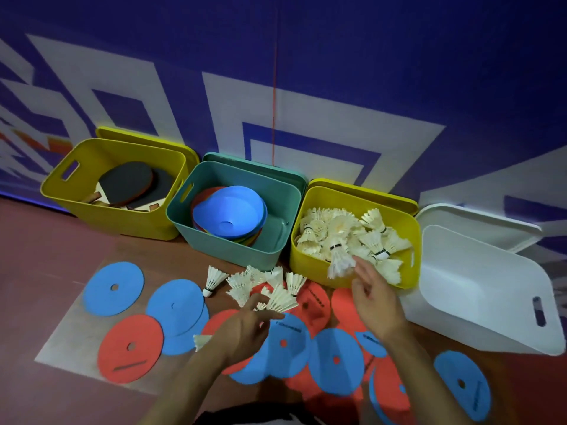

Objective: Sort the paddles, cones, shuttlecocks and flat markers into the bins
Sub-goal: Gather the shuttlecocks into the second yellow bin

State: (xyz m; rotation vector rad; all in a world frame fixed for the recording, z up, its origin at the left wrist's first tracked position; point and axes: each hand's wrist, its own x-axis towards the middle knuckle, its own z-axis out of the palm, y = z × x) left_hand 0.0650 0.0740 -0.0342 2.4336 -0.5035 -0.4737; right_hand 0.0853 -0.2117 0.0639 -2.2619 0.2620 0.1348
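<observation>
Several white shuttlecocks lie on the floor in front of the bins. My left hand reaches into this pile and pinches one shuttlecock by its base. Over the front edge of the yellow shuttlecock bin, my right hand hovers with relaxed fingers and holds nothing. A blurred shuttlecock sits just beyond its fingertips, inside the bin. Blue and red flat markers are spread over the floor around both hands. One more shuttlecock lies beside my left wrist.
Against the blue wall stand a yellow bin with paddles, a teal bin with stacked cones, and an empty white bin at the right. Lids lean behind the bins.
</observation>
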